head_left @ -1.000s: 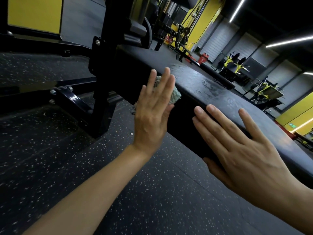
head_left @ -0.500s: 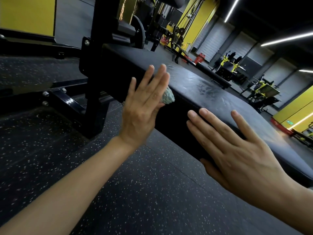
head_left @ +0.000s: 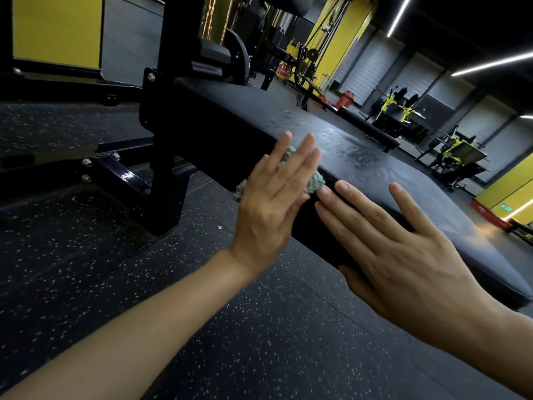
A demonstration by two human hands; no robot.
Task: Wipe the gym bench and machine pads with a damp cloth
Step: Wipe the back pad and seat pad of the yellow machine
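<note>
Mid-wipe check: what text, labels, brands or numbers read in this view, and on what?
Nothing reads clearly.
Far red box: white mark, too blurred to read.
Near red box, low right: white marking, too small.
Green sign on the yellow wall: too small.
Bench pad and cloth: no print visible.

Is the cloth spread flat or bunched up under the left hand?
Bunched. The cloth shows as crumpled lumps past both edges of the flat left hand, which presses it against the side of the bench pad.
</note>
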